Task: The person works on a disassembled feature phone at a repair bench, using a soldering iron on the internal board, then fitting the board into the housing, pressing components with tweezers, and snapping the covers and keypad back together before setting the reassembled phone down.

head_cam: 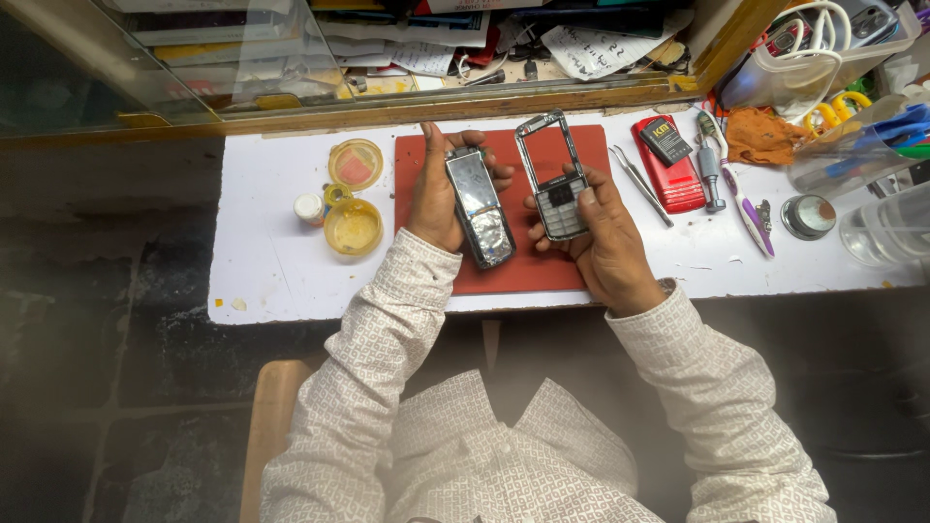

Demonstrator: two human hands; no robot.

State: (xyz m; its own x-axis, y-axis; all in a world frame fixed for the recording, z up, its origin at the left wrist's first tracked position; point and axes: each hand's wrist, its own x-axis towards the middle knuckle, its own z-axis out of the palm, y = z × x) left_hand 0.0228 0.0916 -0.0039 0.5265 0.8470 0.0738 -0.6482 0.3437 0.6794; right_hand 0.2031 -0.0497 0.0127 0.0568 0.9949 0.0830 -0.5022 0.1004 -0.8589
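My left hand (438, 194) grips the bare body of a small mobile phone (480, 207), its screen and circuit side facing up, over a red work mat (504, 276). My right hand (599, 232) holds the phone's detached front cover (554, 174), a silver frame with an empty screen window and a keypad at its lower end. The two parts are side by side, a little apart, above the mat on a white bench (271, 252).
Left of the mat lie two yellow round lids (354, 225) and a small white pot (309, 208). To the right are tweezers (639, 184), a red phone shell (673, 174) with a dark battery on it, a screwdriver (710, 169), a toothbrush (746, 208), an orange rag and clear containers.
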